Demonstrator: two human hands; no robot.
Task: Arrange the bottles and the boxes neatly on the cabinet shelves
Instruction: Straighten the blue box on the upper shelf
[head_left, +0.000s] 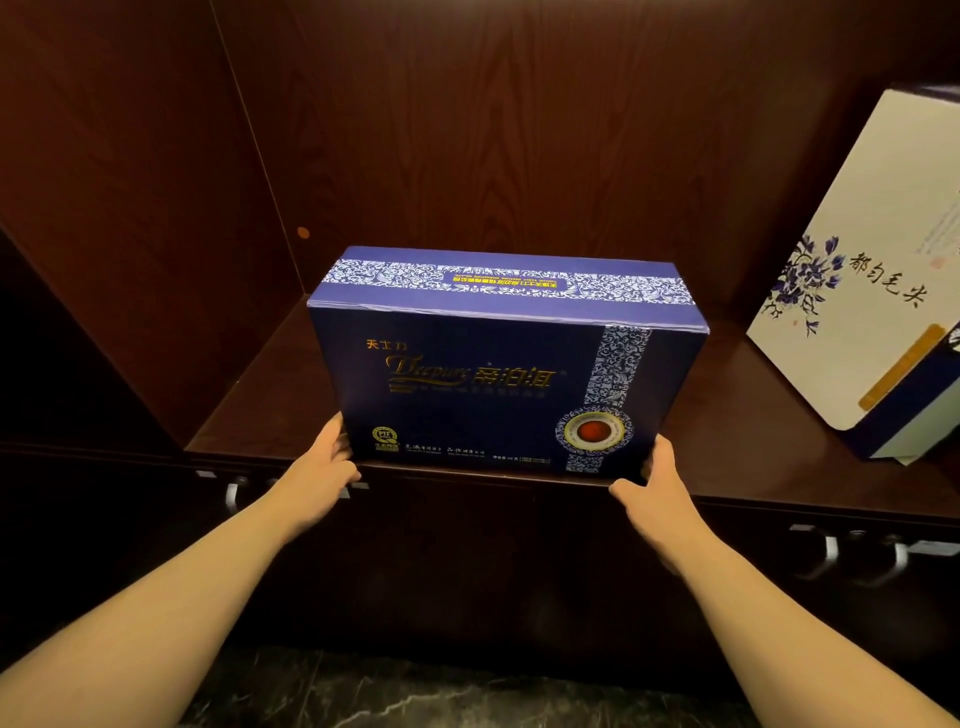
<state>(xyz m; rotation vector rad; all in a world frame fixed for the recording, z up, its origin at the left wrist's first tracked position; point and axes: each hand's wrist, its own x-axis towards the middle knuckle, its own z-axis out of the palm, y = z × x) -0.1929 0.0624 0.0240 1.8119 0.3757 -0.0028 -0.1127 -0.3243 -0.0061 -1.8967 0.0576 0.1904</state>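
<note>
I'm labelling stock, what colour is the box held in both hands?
Dark blue box with white floral bands and gold lettering, clearest in the head view.

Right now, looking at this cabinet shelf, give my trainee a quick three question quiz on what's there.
1. True or false: both hands grip the dark blue box at its lower corners.
2. Which box stands at the right end of the shelf? A) red box B) white box with blue flowers C) green box
3. Fill in: the dark blue box stands at the shelf's ____ edge.

Key:
1. True: left hand and right hand hold its lower corners.
2. B
3. front
</note>
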